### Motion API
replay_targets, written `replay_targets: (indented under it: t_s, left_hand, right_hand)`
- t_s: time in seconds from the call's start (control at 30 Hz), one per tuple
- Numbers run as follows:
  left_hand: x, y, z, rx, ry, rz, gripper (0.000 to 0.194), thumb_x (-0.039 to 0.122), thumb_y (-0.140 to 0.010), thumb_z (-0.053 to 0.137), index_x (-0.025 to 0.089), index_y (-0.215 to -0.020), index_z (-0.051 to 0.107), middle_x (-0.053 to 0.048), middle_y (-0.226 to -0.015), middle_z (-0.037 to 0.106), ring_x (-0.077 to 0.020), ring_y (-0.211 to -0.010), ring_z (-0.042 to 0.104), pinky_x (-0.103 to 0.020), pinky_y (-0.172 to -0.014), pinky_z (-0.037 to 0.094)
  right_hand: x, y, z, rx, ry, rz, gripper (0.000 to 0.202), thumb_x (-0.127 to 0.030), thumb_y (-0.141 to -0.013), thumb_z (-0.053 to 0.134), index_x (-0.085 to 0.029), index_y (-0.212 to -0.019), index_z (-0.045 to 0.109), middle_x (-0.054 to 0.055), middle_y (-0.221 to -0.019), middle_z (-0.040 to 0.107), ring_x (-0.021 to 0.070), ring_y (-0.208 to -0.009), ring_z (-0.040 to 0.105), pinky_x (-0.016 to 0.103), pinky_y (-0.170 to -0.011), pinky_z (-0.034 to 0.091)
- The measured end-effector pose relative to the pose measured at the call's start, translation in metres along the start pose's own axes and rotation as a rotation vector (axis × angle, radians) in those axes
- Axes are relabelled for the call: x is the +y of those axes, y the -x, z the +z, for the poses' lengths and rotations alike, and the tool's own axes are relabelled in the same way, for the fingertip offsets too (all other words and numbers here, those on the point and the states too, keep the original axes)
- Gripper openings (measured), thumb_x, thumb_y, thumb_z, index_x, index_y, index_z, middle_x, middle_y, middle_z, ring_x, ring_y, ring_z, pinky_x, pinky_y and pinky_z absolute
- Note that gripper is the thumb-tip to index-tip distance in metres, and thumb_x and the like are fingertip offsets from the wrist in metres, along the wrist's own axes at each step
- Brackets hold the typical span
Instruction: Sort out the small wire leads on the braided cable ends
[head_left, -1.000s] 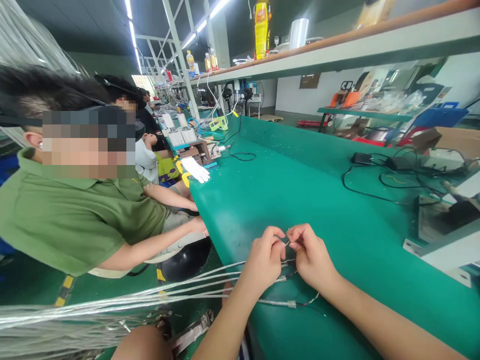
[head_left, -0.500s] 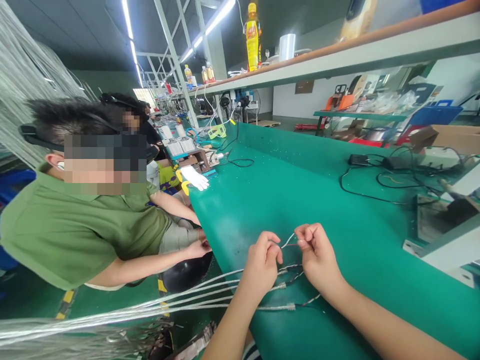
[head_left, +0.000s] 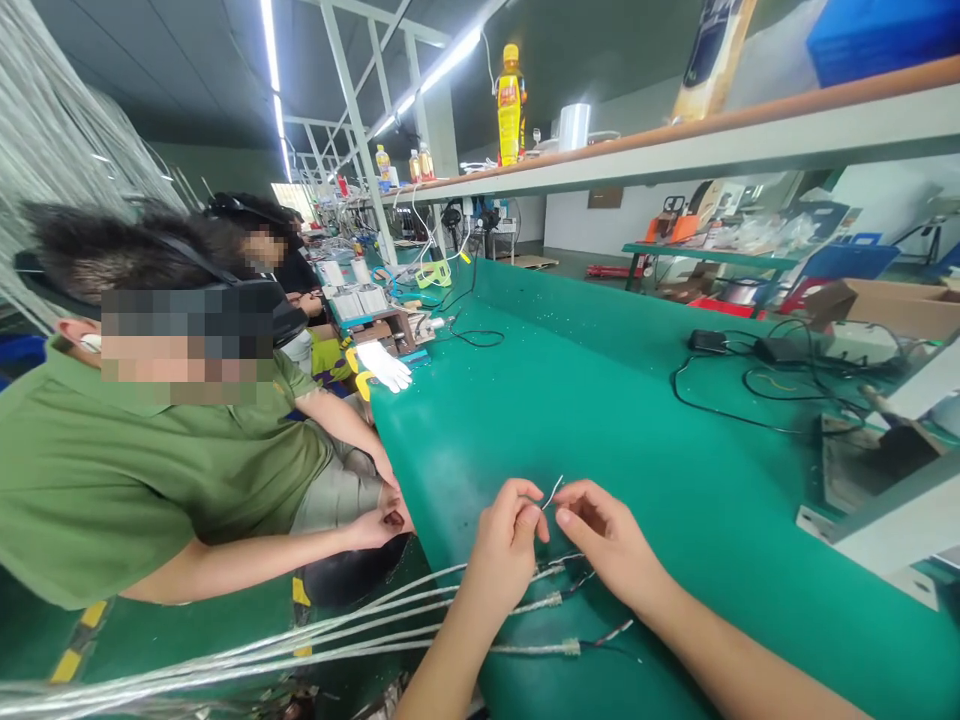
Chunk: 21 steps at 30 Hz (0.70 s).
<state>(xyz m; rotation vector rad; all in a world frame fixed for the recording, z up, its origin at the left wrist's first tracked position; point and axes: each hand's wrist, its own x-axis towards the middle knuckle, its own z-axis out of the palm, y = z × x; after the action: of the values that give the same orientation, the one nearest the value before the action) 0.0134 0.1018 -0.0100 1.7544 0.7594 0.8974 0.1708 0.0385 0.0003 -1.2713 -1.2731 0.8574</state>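
My left hand (head_left: 510, 540) is closed around the end of a cable, and a thin white wire (head_left: 553, 491) sticks up from its fingertips. Close to that wire is my right hand (head_left: 611, 540), its thumb and index finger curled near each other; whether they hold a strand is too small to tell. Several braided cables (head_left: 405, 620) run from the lower left under my left forearm onto the green table (head_left: 540, 400). Their ends show metallic sleeves (head_left: 571, 647) and thin dark, red and white wires (head_left: 616, 632).
A person in a green shirt (head_left: 150, 480) sits at the left edge. A white glove (head_left: 384, 366) lies beside a fixture (head_left: 375, 320). Black adapters and cords (head_left: 709, 342) lie right, near a metal stand (head_left: 892, 510). A shelf (head_left: 637, 150) with a yellow bottle (head_left: 510, 110) crosses above.
My right hand has moved left, nearer to my left hand, and its fingers have come away from the white wire's tip. The view has shifted slightly.
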Motion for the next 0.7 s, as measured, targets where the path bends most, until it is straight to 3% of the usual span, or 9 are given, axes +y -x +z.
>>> replay_targets:
  t_s: [0.13,0.27,0.5,0.7]
  left_hand:
    - [0.003,0.0,-0.002,0.007,0.002,-0.005,0.009,0.025,-0.097,0.047,0.022,-0.104,0.052,0.002,-0.079,0.064,-0.0136,-0.071,0.056,-0.023,-0.064,0.038]
    - [0.008,0.001,0.0,0.008,-0.031,-0.008,0.008,0.027,-0.095,0.053,0.021,-0.1,0.054,0.003,-0.074,0.06,-0.0129,-0.065,0.052,-0.022,-0.059,0.036]
    - [0.009,0.002,0.0,0.006,-0.031,0.012,0.009,0.017,-0.094,0.05,0.022,-0.1,0.055,0.002,-0.084,0.071,-0.0127,-0.071,0.06,-0.023,-0.067,0.04]
    - [0.015,0.003,0.001,0.004,-0.068,0.014,0.009,0.022,-0.095,0.05,0.021,-0.1,0.057,0.0,-0.082,0.07,-0.0129,-0.069,0.059,-0.023,-0.063,0.04]
  right_hand:
    - [0.006,-0.006,0.003,-0.012,-0.056,0.025,0.024,-0.045,-0.087,0.067,-0.023,-0.096,0.063,0.001,-0.081,0.067,0.017,-0.072,0.059,0.03,-0.066,0.047]
    - [0.006,-0.01,0.002,0.036,-0.11,0.019,0.028,-0.047,-0.08,0.074,-0.022,-0.09,0.065,0.001,-0.078,0.067,0.0181,-0.072,0.062,0.03,-0.065,0.05]
    - [0.002,-0.009,-0.003,0.055,-0.049,0.068,0.027,-0.048,-0.082,0.069,-0.02,-0.082,0.068,0.001,-0.079,0.069,0.0179,-0.073,0.06,0.031,-0.069,0.048]
    - [0.004,-0.009,-0.002,0.07,-0.047,0.075,0.028,-0.049,-0.084,0.066,-0.02,-0.08,0.066,0.0,-0.071,0.063,0.0149,-0.06,0.052,0.028,-0.058,0.043]
